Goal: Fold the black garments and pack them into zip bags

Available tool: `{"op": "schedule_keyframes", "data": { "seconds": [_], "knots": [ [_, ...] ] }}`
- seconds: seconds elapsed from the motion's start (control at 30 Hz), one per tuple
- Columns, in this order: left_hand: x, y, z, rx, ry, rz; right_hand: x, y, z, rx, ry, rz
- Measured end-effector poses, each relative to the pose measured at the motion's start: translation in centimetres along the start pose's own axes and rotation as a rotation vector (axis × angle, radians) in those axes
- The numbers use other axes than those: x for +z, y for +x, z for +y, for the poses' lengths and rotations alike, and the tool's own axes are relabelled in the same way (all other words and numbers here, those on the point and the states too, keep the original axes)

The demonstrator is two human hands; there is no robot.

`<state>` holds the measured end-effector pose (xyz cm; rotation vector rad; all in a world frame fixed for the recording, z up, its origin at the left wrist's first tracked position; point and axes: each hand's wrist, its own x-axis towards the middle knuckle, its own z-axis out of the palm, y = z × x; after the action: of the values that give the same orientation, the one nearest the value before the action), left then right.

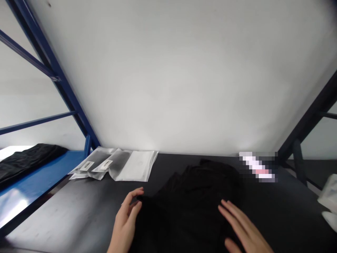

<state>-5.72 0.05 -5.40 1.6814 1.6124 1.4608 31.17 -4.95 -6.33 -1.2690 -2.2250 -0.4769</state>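
Desk: matte black desk (79,218) before a white wall (168,77).
Cloth: soft black cloth (189,196), bunched mid-desk between the hands; probably light and limp, best taken by its near edge.
Left hand (126,218): fingers loosely curled, not pinching, at the cloth's edge.
Right hand (243,225): spread open, fingertips on the cloth.
Nearby: labelled frosted plastic bags (113,165) at the desk's far edge; folded black fabric (26,161) on a blue shelf.

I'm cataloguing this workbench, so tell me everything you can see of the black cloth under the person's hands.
The black cloth lies in a loose, bunched heap on the dark tabletop. It looks matte and soft, with faint folds lost in shadow, so its cut and any parts cannot be made out. The right hand lies spread against its right side, and the left hand is at its left edge.
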Motion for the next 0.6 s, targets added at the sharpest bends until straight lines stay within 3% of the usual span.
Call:
{"op": "schedule_keyframes", "data": {
  "seconds": [0.1,0.17,0.23,0.3,0.4,0.6],
  "knots": [
    [0.8,-1.4,1.0,0.563,0.332,-0.011,1.4,1.8,4.3,0.318,-0.003,-0.093],
    [2.1,-2.3,1.9,0.908,0.530,-0.109,2.9,3.6,6.7,0.497,0.036,-0.361],
    [3.7,-3.1,2.4,1.119,0.695,-0.161,4.5,5.7,8.6,0.534,0.043,-0.448],
    [5.3,-3.7,2.2,1.196,0.789,-0.164,5.8,7.4,10.0,0.535,0.049,-0.515],
    [6.5,-4.2,1.2,1.199,0.834,-0.147,7.0,8.8,11.8,0.531,0.041,-0.586],
    [5.1,-4.8,-0.3,1.203,0.876,-0.153,7.4,9.5,15.0,0.539,0.002,-0.645]
  ]
}}
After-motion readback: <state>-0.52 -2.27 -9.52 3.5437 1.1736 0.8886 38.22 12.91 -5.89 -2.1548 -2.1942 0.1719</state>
